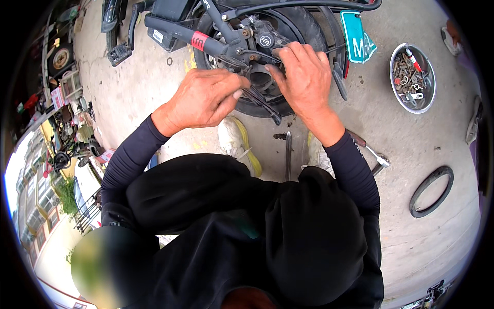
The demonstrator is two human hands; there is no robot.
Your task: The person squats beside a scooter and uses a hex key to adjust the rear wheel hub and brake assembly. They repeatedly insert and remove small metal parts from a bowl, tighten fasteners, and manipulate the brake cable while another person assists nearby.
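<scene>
Currently, I have my left hand (208, 98) half curled, thumb drawn toward the fingers beside a dark cable bundle (261, 100); cannot tell if it grips. Right hand (306, 72) is partly open at the hub area, thumb apart from bent fingers; any hold there is hidden. Wheel (311, 33) sits in the frame just beyond my shoes. My judgement: work partway, wheel mounted, cable end hanging untucked over the tyre; securing it probably remains. Fastener state: too small to tell. Farther right: bowl (428, 95) of hardware, ratchet (381, 160), black rubber ring (451, 180).
</scene>
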